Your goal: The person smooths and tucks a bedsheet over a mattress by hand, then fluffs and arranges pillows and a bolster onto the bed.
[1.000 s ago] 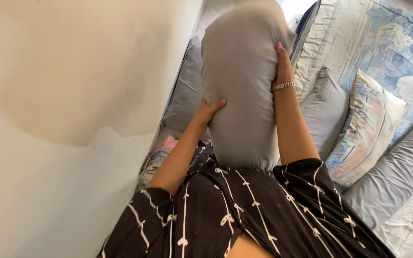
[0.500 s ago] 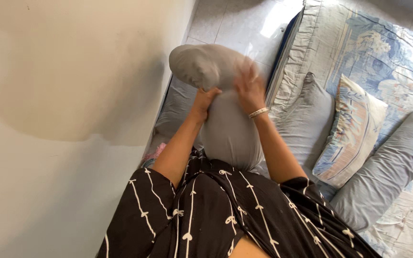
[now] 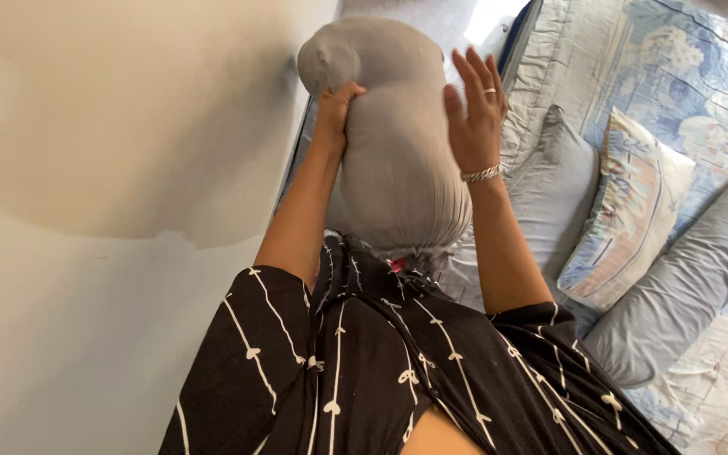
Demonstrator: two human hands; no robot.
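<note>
Left hand point(image 3: 336, 108) grips the grey pillow point(image 3: 398, 143) at nine o'clock; right hand point(image 3: 475, 114) presses open-palmed at three. Its case looks fully on.

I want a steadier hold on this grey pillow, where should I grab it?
Probably at the two long sides of the grey pillow, about mid-height, coming in from left and right. It stands upright against the body and is tall and plump, so the top sags. The left hand grips a fold near the top; the right hand is open, flat by its side.
</note>
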